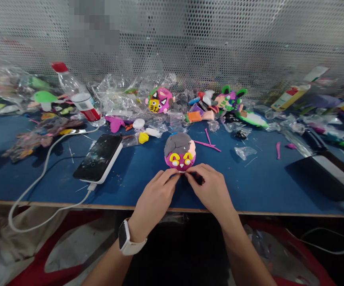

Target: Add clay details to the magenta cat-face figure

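A round modelling-clay face (179, 149) sits on the blue table in front of me. Its top is grey, its lower part magenta, with yellow rings around white eyes, a small white nose and a peach patch on the right side. My left hand (159, 191), wearing a watch (127, 238) on the wrist, has its fingertips pinched at the face's lower edge. From the other side, my right hand (209, 186) pinches the same edge with thumb and forefinger. A thin whitish bit shows between the fingertips, too small to make out fully.
A phone (100, 157) on a white power bank with a cable lies left. Behind stand a red-capped bottle (81, 95), a pink-yellow clay face (160, 100) and a green-eared clay figure (228, 99). Pink clay-tool sticks (209, 143) lie near. A black device (329, 172) rests right.
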{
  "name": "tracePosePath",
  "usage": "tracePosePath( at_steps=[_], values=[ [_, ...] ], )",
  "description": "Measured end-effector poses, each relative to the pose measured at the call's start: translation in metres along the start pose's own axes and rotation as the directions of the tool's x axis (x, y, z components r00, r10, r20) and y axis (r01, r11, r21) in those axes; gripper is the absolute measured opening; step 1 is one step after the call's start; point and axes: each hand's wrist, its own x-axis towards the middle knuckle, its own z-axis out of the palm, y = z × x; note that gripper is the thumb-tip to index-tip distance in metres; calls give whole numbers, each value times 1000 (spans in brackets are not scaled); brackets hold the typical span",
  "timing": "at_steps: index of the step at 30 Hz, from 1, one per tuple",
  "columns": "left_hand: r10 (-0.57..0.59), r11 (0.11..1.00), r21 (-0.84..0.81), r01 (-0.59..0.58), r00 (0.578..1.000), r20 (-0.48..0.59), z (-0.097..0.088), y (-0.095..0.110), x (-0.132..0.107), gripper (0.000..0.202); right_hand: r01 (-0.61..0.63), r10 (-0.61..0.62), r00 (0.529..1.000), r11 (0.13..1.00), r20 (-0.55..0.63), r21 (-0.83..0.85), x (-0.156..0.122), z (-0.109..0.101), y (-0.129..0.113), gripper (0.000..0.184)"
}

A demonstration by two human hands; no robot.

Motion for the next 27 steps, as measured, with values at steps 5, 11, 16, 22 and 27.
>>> tracePosePath(
  at_steps=[5,11,16,22,27],
  values=[
    [-40,999,-13,40,999,-10,2,0,-3,31,-42,42,999,997,0,58,0,-3,-1,9],
    [78,990,112,-85,995,68,-1,0,-2,33,-24,24,1000,1000,4,19,1,0,1,13],
    [94,988,116,-99,994,47,-3,2,-1,25,-33,33,999,999,-8,40,-1,0,-2,10],
    [40,994,99,-53,990,132,-4,6,1,23,27,-27,999,999,39,19,-4,-3,-5,10],
    [-42,998,48,37,992,120,-5,6,5,25,22,-17,994,999,109,-44,0,-1,-4,13]
  ],
)
